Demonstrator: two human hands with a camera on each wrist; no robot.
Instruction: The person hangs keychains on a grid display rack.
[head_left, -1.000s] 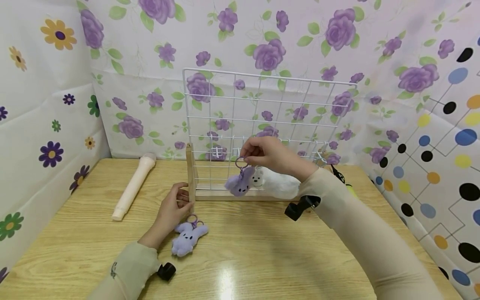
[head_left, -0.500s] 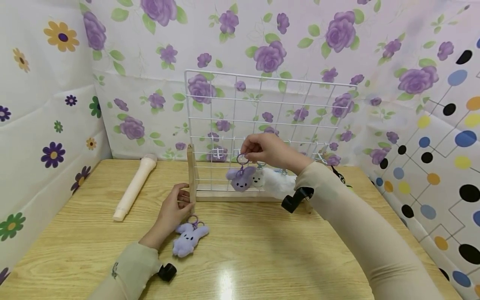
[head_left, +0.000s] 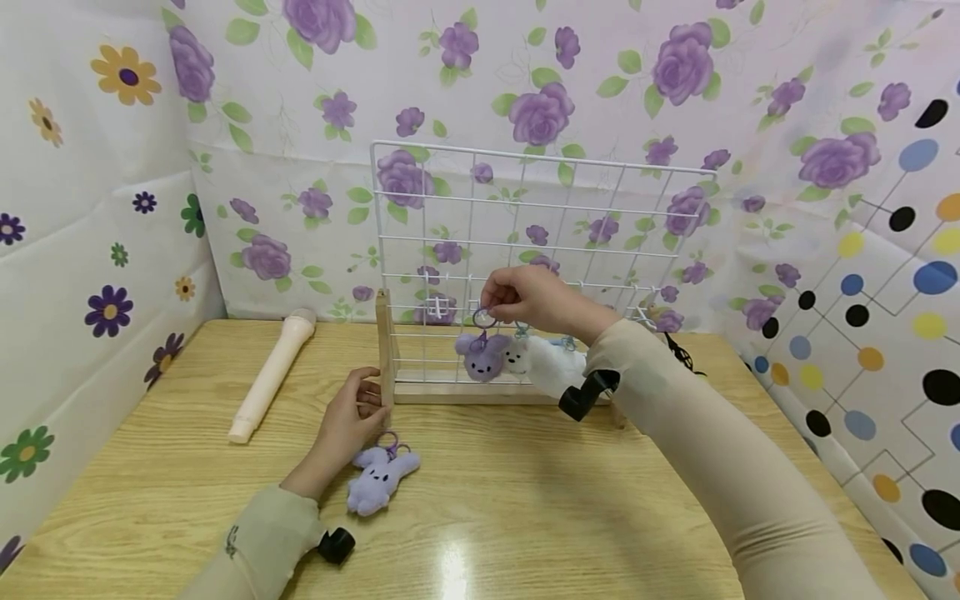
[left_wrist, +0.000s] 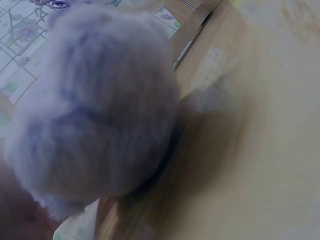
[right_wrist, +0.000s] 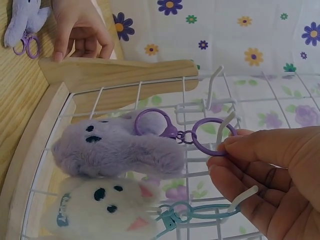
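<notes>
My right hand (head_left: pixel 528 296) pinches the purple ring (right_wrist: pixel 194 140) of a lilac plush keychain (right_wrist: pixel 120 147) between thumb and fingers. In the right wrist view a white hook shows inside that ring. Beside it hangs a white plush keychain (right_wrist: pixel 102 207), its teal clasp on another hook (right_wrist: pixel 245 197). My left hand (head_left: pixel 352 417) touches the wooden side post (head_left: pixel 386 346) of the wire grid rack (head_left: pixel 540 200), with thumb and bent fingers against its outer side. Just below this hand, a second lilac plush keychain (head_left: pixel 375 483) lies on the table. Its fur fills much of the left wrist view.
A pale microphone-shaped item (head_left: pixel 272 375) lies left of the rack on the wooden table (head_left: pixel 480 467). Vacant white hooks (head_left: pixel 437 308) stick out at the grid's left. A white fluffy plush (head_left: pixel 557 367) hangs further right, partly behind my forearm. Patterned cloth walls (head_left: pixel 300 100) surround the table.
The lilac plush at my right hand has swung upright, hanging straighter with its face forward. My right forearm has shifted slightly left. My left hand stays at the post.
</notes>
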